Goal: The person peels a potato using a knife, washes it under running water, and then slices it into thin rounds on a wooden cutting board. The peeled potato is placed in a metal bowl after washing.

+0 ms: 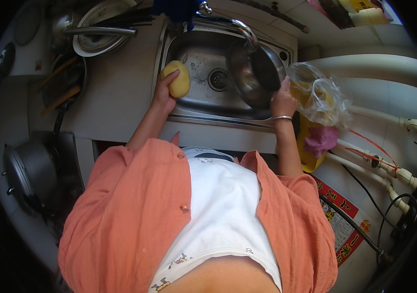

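Observation:
A peeled potato (pixel 179 79) is gripped in my left hand (pixel 165 89), above the left side of the stainless-steel sink (pixel 197 104). My right hand (pixel 284 100) holds the rim of a metal bowl (pixel 243 78), which is tipped steeply on its side at the right of the basin. Under the curved chrome faucet (pixel 243 27), the bowl's upper edge sits close to the spout. The drain (pixel 218 79) shows between the potato and the bowl. My right fingers are partly hidden behind the bowl's edge.
Left of the sink are stacked plates (pixel 100 40) and a wok (pixel 64 78) with wooden handles across it. A pressure cooker (pixel 32 175) stands at the lower left. Right of the sink hang a clear plastic bag (pixel 320 95) and a pink cloth (pixel 321 141), beside white pipes (pixel 369 110).

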Demonstrator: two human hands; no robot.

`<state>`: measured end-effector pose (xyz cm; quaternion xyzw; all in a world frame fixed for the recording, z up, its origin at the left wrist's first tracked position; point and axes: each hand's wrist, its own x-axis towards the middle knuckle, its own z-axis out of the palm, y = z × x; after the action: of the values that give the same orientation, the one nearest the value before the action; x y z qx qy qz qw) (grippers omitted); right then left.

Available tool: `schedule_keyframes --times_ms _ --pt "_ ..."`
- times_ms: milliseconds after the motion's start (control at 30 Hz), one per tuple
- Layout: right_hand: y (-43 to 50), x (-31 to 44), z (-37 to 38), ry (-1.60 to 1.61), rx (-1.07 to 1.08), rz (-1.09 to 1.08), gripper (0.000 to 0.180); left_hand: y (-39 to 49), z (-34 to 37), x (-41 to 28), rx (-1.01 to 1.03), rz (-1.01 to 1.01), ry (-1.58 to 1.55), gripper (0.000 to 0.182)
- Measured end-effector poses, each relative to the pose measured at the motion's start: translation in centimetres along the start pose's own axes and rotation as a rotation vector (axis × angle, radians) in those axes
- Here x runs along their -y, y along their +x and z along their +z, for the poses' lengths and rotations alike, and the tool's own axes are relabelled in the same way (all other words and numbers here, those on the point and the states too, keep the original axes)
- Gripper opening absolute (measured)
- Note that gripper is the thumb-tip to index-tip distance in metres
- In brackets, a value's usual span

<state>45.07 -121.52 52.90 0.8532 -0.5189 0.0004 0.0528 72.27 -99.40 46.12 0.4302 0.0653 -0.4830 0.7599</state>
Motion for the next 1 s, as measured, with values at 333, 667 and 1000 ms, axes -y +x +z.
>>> schedule_keyframes --times_ms 333,667,1000 --pt "0.3 -2.8 1.7 0.307 0.124 0.107 0.039 -0.6 0.2 -1.1 0.146 -0.155 -0.043 0.050" --pt "-2.0 -0.4 1.9 1.202 0.521 0.425 0.025 -1.5 1.3 -1.5 0.155 -0.043 0.095 0.051" --pt "-6.0 6.4 1.0 1.359 0.696 0.353 0.024 -3.1 4.2 -2.6 0.266 0.256 0.968 0.083"
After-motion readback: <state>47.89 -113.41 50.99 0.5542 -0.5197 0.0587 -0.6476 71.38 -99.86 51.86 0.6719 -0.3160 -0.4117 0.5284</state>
